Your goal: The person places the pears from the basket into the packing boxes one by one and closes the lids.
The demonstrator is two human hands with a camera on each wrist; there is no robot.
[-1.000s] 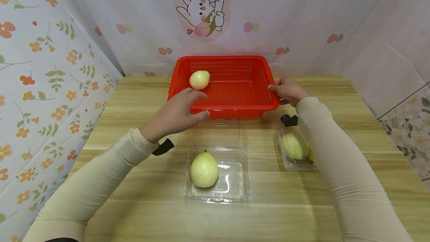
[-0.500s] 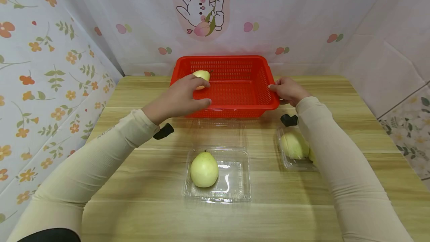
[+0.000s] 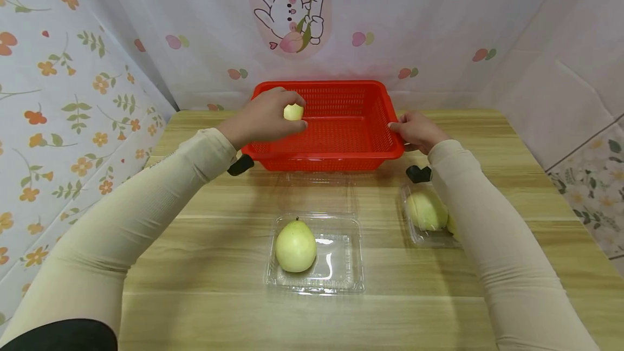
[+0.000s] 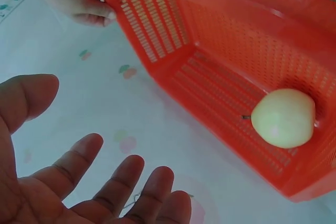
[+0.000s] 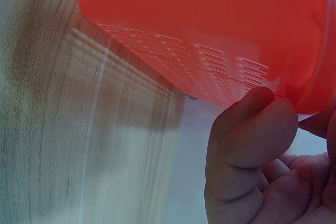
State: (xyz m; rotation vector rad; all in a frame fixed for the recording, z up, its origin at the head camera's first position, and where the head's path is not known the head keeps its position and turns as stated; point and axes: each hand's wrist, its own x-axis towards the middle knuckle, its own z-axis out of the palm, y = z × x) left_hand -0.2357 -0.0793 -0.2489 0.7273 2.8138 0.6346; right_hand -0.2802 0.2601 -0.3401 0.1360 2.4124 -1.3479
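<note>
A red plastic basket [image 3: 336, 155] stands at the back of the table, one pale yellow-green pear [image 4: 286, 118] lying at its left end. Over that end hovers my left hand [image 3: 265, 118], fingers apart and thumb spread; in the left wrist view a gap shows between the fingers and the pear. My right hand [image 3: 420, 131] holds the basket's right rim, with the thumb on top and curled fingers [image 5: 257, 135] under the edge. Nearer to me, a clear plastic clamshell box [image 3: 336, 264] lies open with a pear [image 3: 296, 245] in its left half.
To the right, partly under my right forearm, sits another clear plastic box [image 3: 424, 240] with pears [image 3: 426, 210] inside. The open box's clear lid [image 3: 317, 191] lies flat towards the basket. A patterned cloth [image 3: 195, 26] hangs behind the wooden table [image 3: 205, 307].
My left hand has moved forward from the basket's front left corner to over the pear inside, covering part of it. The right hand stays on the rim.
</note>
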